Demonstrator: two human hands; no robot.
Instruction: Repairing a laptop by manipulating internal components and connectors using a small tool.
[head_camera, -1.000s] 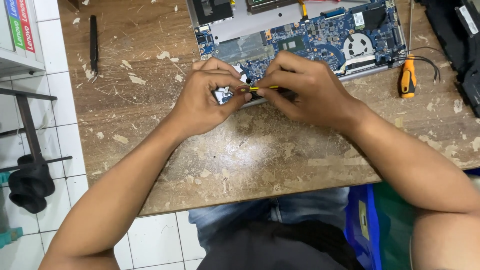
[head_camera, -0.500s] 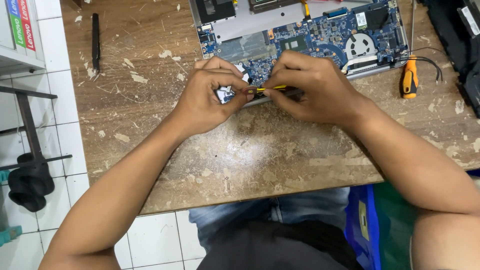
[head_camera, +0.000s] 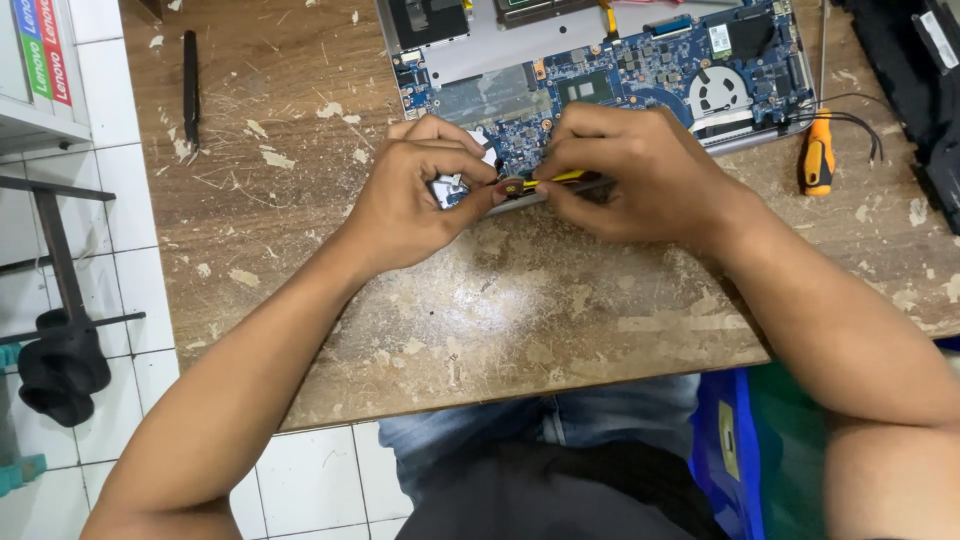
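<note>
An opened laptop (head_camera: 610, 75) lies at the far side of a worn wooden table (head_camera: 480, 310), its blue circuit board and a round fan showing. My right hand (head_camera: 630, 175) grips a thin yellow tool (head_camera: 555, 180) lying level, its tip pointing left at the laptop's near edge. My left hand (head_camera: 415, 195) pinches a small silver part (head_camera: 447, 188) at that same edge, right by the tool's tip. The fingers of both hands nearly touch and hide the spot between them.
An orange-handled screwdriver (head_camera: 818, 152) lies to the right of the laptop beside black cables (head_camera: 850, 115). A black slim tool (head_camera: 190, 85) lies at the table's far left. Black gear (head_camera: 915, 80) fills the far right corner. A blue bin (head_camera: 730, 450) stands under the table.
Both hands stay at the laptop's near edge. They have shifted only slightly, and the yellow tool remains between the fingers.
</note>
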